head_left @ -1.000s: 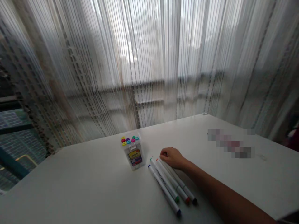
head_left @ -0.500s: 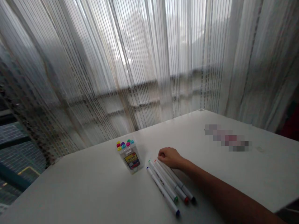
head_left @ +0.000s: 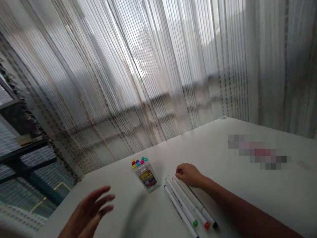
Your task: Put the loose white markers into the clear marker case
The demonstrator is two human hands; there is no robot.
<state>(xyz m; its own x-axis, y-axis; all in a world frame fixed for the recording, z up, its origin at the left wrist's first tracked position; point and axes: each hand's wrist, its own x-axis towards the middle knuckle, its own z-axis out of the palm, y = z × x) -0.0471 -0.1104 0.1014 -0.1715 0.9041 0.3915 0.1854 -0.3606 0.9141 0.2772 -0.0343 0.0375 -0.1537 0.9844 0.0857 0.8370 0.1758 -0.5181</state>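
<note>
Four white markers would be a count, so: several white markers (head_left: 184, 205) lie side by side on the white table, with blue, green, red and black ends toward me. My right hand (head_left: 188, 174) rests at their far ends with its fingers curled in; it covers the tip of the black-ended marker, and what the fingers hold, if anything, is hidden. Left of the markers stands a clear plastic case (head_left: 148, 178) with a dark and yellow label and several colourful round tops. My left hand (head_left: 92, 211), slightly blurred, hovers over the table at the lower left, its fingers spread and holding nothing.
The white table (head_left: 198, 145) reaches back to a sheer striped curtain (head_left: 148, 82) before a window. A pixelated pinkish item (head_left: 260, 152) lies at the right of the table. Dark metal bars (head_left: 24, 165) stand beyond the left edge.
My left hand has come into view at the lower left with fingers apart. The view has shifted, so the case and markers appear farther right and lower. My right hand stays by the markers.
</note>
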